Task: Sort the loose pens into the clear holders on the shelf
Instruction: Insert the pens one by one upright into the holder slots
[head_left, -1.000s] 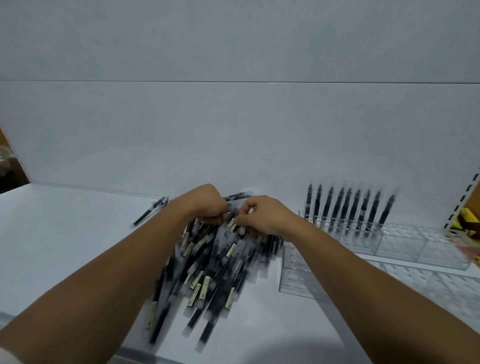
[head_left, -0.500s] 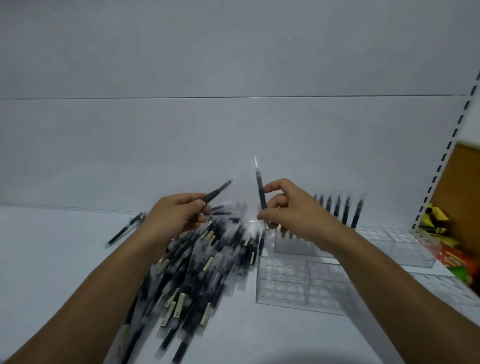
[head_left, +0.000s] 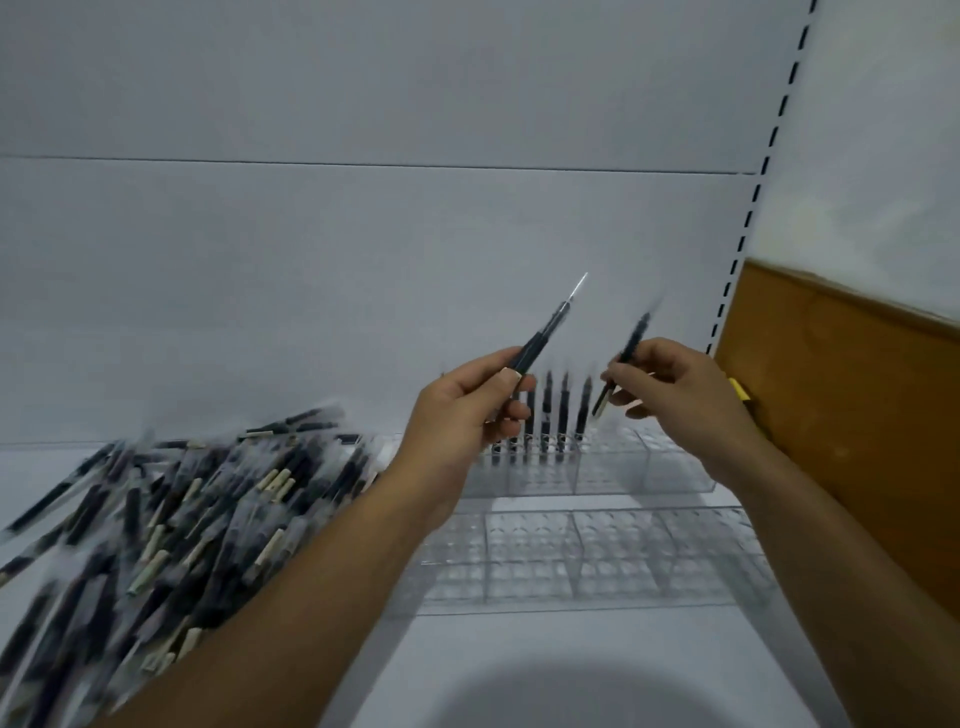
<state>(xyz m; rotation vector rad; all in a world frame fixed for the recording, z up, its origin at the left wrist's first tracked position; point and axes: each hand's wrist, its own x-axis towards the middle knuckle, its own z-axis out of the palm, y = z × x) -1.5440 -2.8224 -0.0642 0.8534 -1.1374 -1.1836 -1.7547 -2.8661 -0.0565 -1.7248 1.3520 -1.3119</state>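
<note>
Pens: your left hand (head_left: 465, 410) clamps one pen (head_left: 540, 340), your right hand (head_left: 675, 387) another (head_left: 621, 364), both tilted up-right. The rear holder (head_left: 649, 470) lies directly below; your right is nearer its empty cells.

dim, flat light | motion blur on pen pile (head_left: 171, 525) | round shadow bottom centre | wide-angle bend at edges
</note>
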